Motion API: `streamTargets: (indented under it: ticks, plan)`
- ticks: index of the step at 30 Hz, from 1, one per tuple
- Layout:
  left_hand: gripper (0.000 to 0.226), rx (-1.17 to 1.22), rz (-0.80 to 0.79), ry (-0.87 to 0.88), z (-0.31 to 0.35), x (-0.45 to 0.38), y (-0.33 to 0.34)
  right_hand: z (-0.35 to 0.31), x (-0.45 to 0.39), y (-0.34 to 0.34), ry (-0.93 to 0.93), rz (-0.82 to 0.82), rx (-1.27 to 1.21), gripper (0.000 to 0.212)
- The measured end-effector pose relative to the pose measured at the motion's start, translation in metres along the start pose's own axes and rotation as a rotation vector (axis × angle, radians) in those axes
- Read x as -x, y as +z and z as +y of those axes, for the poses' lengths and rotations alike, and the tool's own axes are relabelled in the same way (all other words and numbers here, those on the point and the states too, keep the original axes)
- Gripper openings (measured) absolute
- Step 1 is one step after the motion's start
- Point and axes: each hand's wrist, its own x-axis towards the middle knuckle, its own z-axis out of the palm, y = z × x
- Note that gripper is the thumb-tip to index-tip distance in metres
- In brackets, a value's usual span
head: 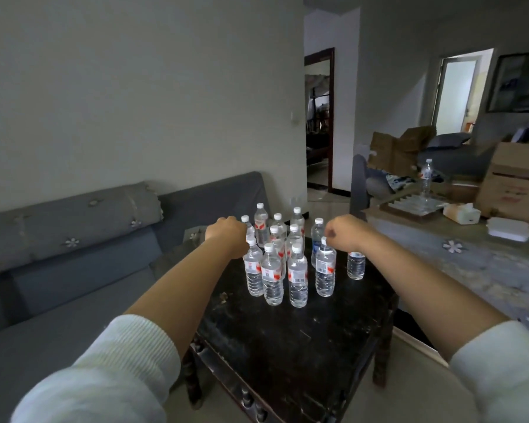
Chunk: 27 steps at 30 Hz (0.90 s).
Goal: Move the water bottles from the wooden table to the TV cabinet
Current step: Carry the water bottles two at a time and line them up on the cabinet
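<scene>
Water bottles point(287, 254): upright, clustered on the far part of the dark wooden table point(287, 346)
Left hand point(228, 233): at the cluster's left edge — grip hidden, cannot tell
Right hand point(345, 232): fingers curled down over the rightmost bottle point(356, 265) — its cap hidden
Sofa point(74, 270): grey, left of the table

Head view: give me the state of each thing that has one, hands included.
Water bottles: upright, capped, clustered on the wooden table.
Wooden table: dark top, bottles at its far end.
Left hand: fingers curled at the cluster's left edge; grip on a bottle cannot be told.
Right hand: curled over the rightmost bottle; top hidden.
Lone bottle: upright, far right, off the table.
Cardboard boxes: flaps open.
</scene>
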Motion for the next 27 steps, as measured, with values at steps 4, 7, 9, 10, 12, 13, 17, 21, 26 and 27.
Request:
streamTargets:
  ticks: [4,7,9,10,12,13,17,21,26,27]
  plan:
    - [0.038,0.03,-0.06,0.031,0.005,-0.058,0.027,0.008,-0.063,0.025,-0.018,-0.046,-0.007,0.026]
    - [0.039,0.029,-0.131,0.063,0.007,-0.093,0.053,0.01,-0.096,0.051,-0.006,-0.113,-0.007,0.024]
    - [0.038,0.038,-0.164,0.087,0.007,-0.118,0.068,0.014,-0.119,0.068,-0.004,-0.149,-0.013,0.025]
    - [0.038,0.05,-0.181,0.096,0.007,-0.127,0.073,0.015,-0.129,0.076,-0.003,-0.166,-0.017,0.026]
    - [0.039,0.076,-0.21,0.132,0.007,-0.153,0.087,0.017,-0.152,0.091,0.011,-0.167,-0.028,0.03]
    - [0.04,0.087,-0.227,0.156,0.008,-0.165,0.093,0.017,-0.161,0.098,0.02,-0.158,-0.037,0.036]
    - [0.053,0.15,-0.297,0.259,0.011,-0.205,0.124,0.012,-0.193,0.12,0.099,-0.171,-0.084,0.062]
    - [0.061,0.196,-0.387,0.385,0.009,-0.242,0.152,0.006,-0.221,0.142,0.184,-0.205,-0.135,0.065]
    - [0.061,0.227,-0.444,0.528,0.003,-0.276,0.179,0.003,-0.242,0.158,0.29,-0.249,-0.107,0.041]
    - [0.058,0.238,-0.446,0.546,0.002,-0.282,0.184,0.002,-0.245,0.162,0.308,-0.243,-0.091,0.04]
